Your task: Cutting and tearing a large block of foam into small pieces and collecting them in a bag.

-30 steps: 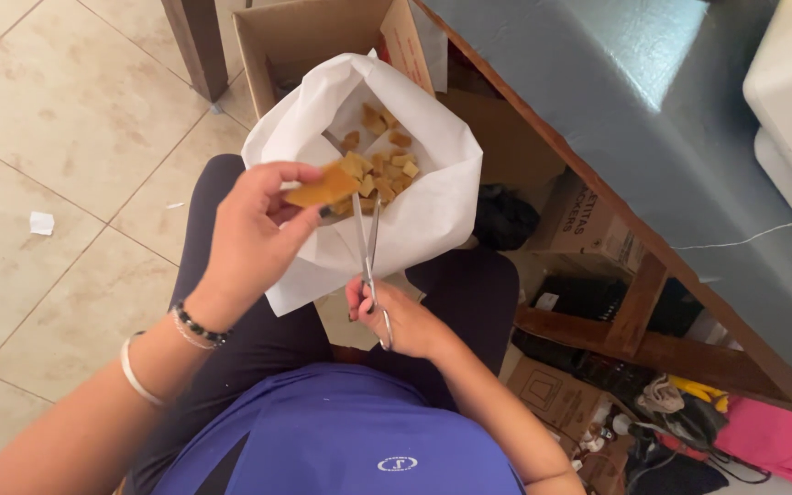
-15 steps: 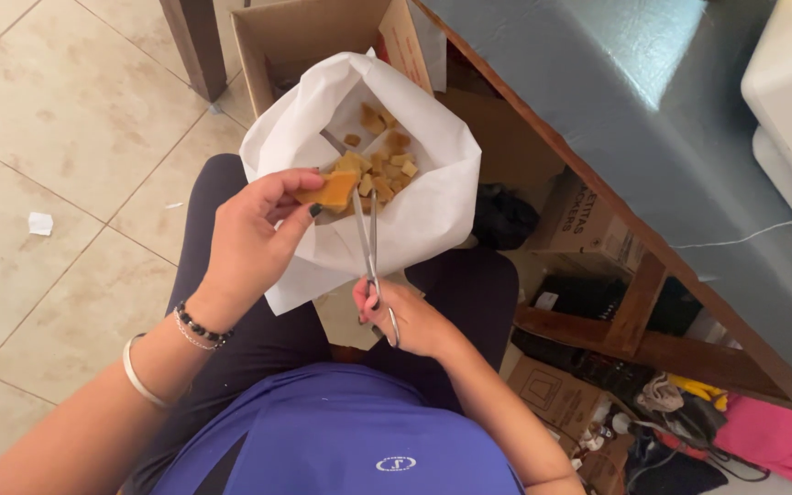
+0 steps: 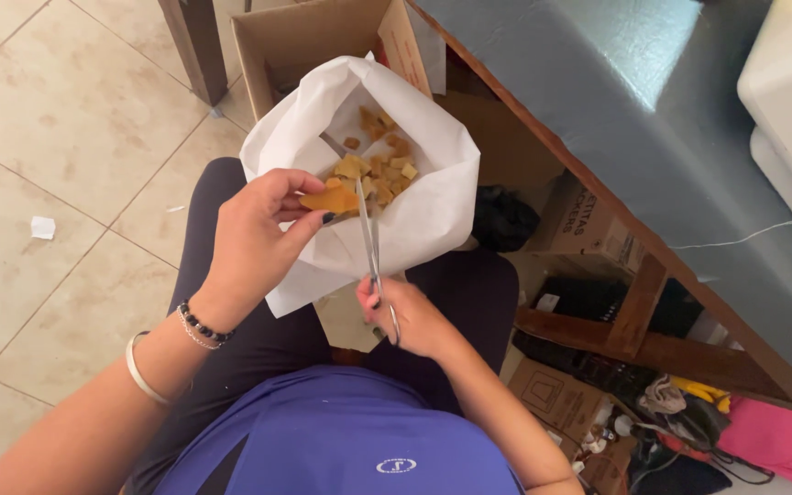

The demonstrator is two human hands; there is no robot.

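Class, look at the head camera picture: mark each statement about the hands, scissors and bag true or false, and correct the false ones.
1. The left hand pinches an orange piece. True.
2. The right hand holds a knife. False: it holds scissors.
3. The white bag holds small yellow-brown pieces. True.
4. The bag rests on the blue table top. False: it sits on the person's lap.
5. Bracelets circle the left wrist. True.
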